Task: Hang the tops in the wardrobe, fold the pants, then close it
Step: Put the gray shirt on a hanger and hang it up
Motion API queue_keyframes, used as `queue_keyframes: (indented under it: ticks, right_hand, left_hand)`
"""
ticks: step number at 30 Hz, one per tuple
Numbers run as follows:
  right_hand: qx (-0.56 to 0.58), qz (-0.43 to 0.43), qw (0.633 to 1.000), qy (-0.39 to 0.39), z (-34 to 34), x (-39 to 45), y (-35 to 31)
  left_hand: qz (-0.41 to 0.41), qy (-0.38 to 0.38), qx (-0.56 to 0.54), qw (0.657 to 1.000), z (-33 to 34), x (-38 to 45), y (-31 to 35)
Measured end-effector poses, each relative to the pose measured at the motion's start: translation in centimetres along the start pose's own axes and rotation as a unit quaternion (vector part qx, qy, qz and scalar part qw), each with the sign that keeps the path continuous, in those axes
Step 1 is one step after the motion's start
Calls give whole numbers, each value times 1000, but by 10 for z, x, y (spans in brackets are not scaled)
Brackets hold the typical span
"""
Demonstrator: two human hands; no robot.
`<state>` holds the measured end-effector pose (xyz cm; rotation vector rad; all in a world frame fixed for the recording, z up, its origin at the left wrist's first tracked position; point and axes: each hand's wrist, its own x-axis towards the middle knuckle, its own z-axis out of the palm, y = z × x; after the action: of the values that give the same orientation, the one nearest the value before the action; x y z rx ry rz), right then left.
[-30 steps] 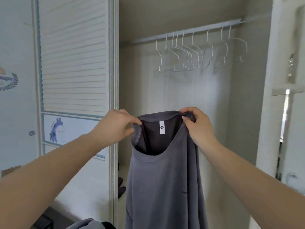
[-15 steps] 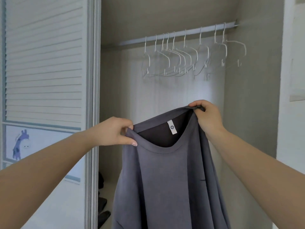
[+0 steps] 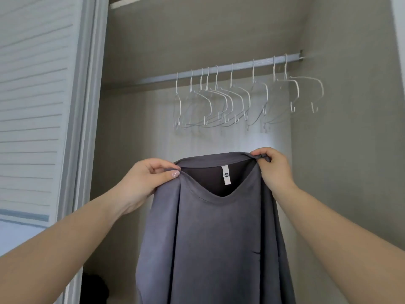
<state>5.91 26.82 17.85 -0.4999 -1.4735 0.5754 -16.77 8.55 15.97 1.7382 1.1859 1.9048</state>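
Holding a grey top (image 3: 210, 242) up by its shoulders, centre of frame, in front of the open wardrobe (image 3: 341, 150). Left hand (image 3: 142, 183) pinches the left shoulder seam between thumb and fingers; right hand (image 3: 274, 167) is curled round the bunched fabric at the right shoulder. Neckline faces me, white label (image 3: 226, 174) visible inside the collar. Body of the top hangs straight down and runs off the bottom edge.

Rail (image 3: 219, 71) crosses the upper middle of frame with a row of white wire hangers (image 3: 230, 102), all bare as far as I can see. Top sits below them, not touching. Louvred sliding door (image 3: 32, 106) fills the left side.

My read: first hanging step, nothing on a hanger yet, no pants in view.

Risks from here:
- Both hands are busy, so fetching a hanger means letting one shoulder go; the top then swings from one pinch and could slip out.
- Hangers are packed close (middle ones look interlocked, hard to tell at this angle), so pulling one may drag its neighbours off the rail.
- Wide neckline could slide off thin wire if seated off-centre.
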Motion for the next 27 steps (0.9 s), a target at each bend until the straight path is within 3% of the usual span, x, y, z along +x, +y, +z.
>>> queue_keyframes:
  ticks: [4, 12, 15, 20, 27]
  right_hand:
    - [-21, -10, 1000, 11, -2, 9, 7]
    - [-84, -15, 996, 31, -23, 36, 0]
    - [-106, -22, 992, 60, -30, 42, -5]
    - [-95, -46, 970, 218, -50, 60, -33]
    - [-53, 15, 968, 243, -61, 118, -51]
  left_hand:
    - [13, 75, -69, 995, 20, 27, -11]
    - [-26, 83, -218, 972, 52, 85, -12]
    - [-12, 102, -223, 969, 70, 103, -9]
    - [1, 94, -220, 971, 102, 124, -4]
    - [16, 40, -209, 977, 146, 139, -2]
